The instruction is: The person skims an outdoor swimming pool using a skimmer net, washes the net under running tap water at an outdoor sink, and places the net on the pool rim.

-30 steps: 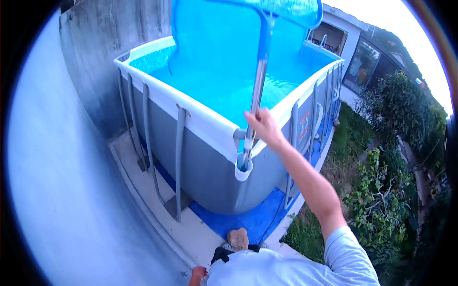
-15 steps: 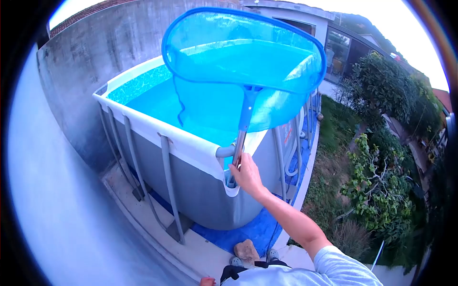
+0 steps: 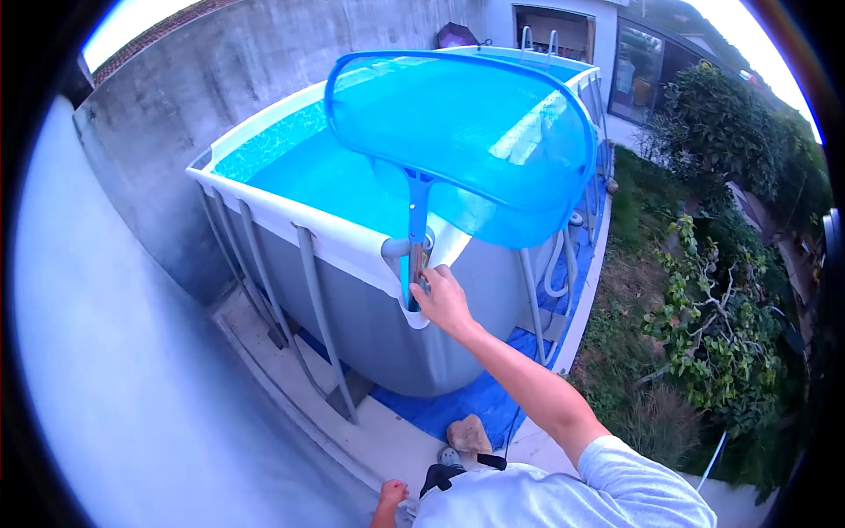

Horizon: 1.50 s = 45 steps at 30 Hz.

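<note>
At the near corner of the above-ground pool [image 3: 299, 229], my right hand [image 3: 443, 299] is closed around the short metal pole of a blue pool skimmer net [image 3: 419, 198]. The net's wide mesh head rises above the hand and spreads over the water and the pool's right side. The lower end of the pole sits in the gap at the white corner of the rim; its tip is hidden. Down by my body, my left hand [image 3: 393, 493] hangs with curled fingers and nothing visible in it.
Grey support legs [image 3: 317, 308] line the pool's side. A rock [image 3: 469, 435] lies on the blue ground sheet [image 3: 422, 412] near my feet. Concrete walls [image 3: 176, 106] stand left and behind. A hose [image 3: 559, 273] runs along the right side, beside grass and bushes [image 3: 713, 308].
The net's pole has sunk lower into the corner, and its head has come down and turned. My right hand moved down with it. More of my left hand shows as the view shifts.
</note>
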### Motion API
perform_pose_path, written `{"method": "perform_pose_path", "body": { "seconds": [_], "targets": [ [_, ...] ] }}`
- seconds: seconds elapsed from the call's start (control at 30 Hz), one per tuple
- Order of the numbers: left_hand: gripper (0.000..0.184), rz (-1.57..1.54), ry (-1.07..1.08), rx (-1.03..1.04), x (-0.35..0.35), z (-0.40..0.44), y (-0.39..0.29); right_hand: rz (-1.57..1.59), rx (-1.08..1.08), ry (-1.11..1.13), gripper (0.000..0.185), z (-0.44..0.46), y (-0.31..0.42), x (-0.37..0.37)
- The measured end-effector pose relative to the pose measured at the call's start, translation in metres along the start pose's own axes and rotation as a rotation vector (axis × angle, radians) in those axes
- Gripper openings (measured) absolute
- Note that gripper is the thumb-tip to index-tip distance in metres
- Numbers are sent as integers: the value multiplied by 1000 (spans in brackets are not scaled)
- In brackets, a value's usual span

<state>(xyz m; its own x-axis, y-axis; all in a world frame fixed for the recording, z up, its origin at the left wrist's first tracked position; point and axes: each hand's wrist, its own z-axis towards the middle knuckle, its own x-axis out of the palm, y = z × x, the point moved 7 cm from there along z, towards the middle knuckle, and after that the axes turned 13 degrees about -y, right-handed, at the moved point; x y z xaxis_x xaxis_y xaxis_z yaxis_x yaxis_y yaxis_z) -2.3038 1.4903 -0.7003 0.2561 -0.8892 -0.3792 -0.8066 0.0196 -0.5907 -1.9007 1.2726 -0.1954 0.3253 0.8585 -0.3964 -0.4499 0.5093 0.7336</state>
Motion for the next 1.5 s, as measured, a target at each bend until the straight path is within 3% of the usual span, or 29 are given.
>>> {"method": "perform_pose_path", "body": {
  "seconds": [0.17,0.23,0.27,0.3,0.37,0.47,0.5,0.7,0.9,0.97,1.07,1.3,1.37,1.5],
  "targets": [
    [8,95,38,-55,23,-23,49,179,29,62,40,-6,-28,-9],
    [7,35,7,-116,34,-44,49,92,-186,-27,43,-26,-32,-18],
    [7,-20,-6,-182,41,-57,47,105,-182,-27,43,-37,-41,-21],
    [7,-16,-18,-188,45,-65,44,137,-150,34,44,-52,-52,-22],
    [8,98,-44,12,54,-79,33,190,-58,186,42,-91,-76,-30],
    [9,-8,-49,16,70,-98,27,117,76,568,35,-172,-152,-49],
    [9,-8,-58,5,73,-106,24,134,64,570,29,-201,-177,-69],
    [14,115,-25,110,81,-142,23,-362,610,824,31,-450,-423,-213],
    [16,395,5,12,69,-140,9,-611,1103,624,22,-634,-507,-409],
    [16,644,61,146,74,-127,-21,-489,1321,384,16,-666,-499,-450],
    [15,538,52,203,83,-98,-56,-151,1638,-126,8,-703,-460,-490],
    [15,442,224,436,139,-58,-142,-97,1735,-260,11,-747,-396,-451],
    [15,385,241,505,143,-77,-167,-65,1698,-79,14,-748,-389,-421],
    [15,417,258,505,127,-65,-152,-53,1646,14,17,-708,-345,-387]
  ]
}}
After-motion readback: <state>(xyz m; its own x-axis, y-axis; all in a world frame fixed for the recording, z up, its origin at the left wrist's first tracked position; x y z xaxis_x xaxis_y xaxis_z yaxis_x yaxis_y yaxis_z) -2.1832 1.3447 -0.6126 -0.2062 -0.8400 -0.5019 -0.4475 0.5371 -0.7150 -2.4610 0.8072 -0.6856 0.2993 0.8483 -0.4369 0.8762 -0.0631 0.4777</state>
